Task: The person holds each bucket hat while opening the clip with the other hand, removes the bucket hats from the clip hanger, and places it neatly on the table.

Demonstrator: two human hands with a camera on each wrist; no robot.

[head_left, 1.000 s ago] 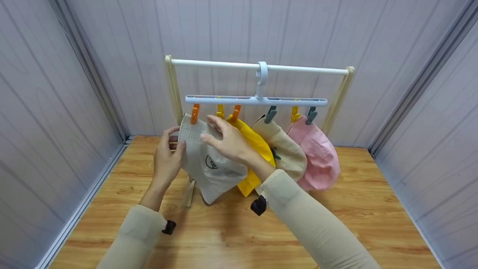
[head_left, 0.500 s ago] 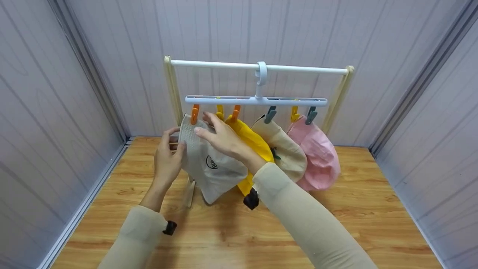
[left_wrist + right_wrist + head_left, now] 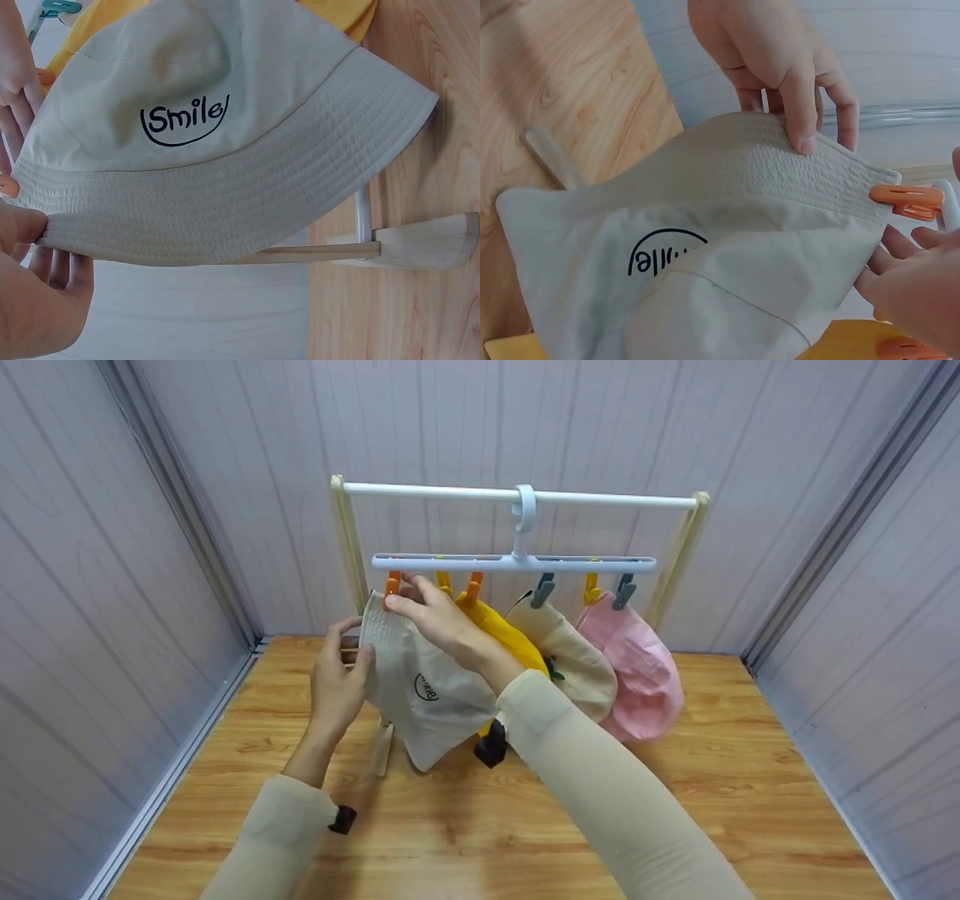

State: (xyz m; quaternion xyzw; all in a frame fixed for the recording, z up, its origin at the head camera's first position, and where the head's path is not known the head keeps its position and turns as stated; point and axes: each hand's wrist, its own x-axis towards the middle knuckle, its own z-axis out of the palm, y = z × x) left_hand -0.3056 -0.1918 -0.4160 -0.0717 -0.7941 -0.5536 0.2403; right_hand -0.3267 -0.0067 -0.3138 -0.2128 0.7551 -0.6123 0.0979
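Observation:
A light grey bucket hat [image 3: 442,701] with "Smile" printed on it [image 3: 187,124] hangs by its brim from an orange clothespin [image 3: 907,199] on a white clip hanger [image 3: 450,562]. My left hand [image 3: 337,679] pinches the brim edge at the left, thumb on the near side and fingers behind. Close around the orange clothespin is my right hand [image 3: 442,619]; in the right wrist view its fingers lie to one side of the clothespin with a gap showing, and the thumb is mostly cut off by the frame edge.
The hanger hooks over a white rod [image 3: 615,499] on a wooden stand [image 3: 682,555]. Further right hang a yellow hat [image 3: 506,634], a beige hat [image 3: 574,664] and a pink hat [image 3: 637,682] on clothespins. Panelled walls [image 3: 480,420] surround the wood-grain surface [image 3: 465,840].
My right hand has moved left and up along the hat's brim to the orange clothespin. My left hand has kept its pinch on the brim.

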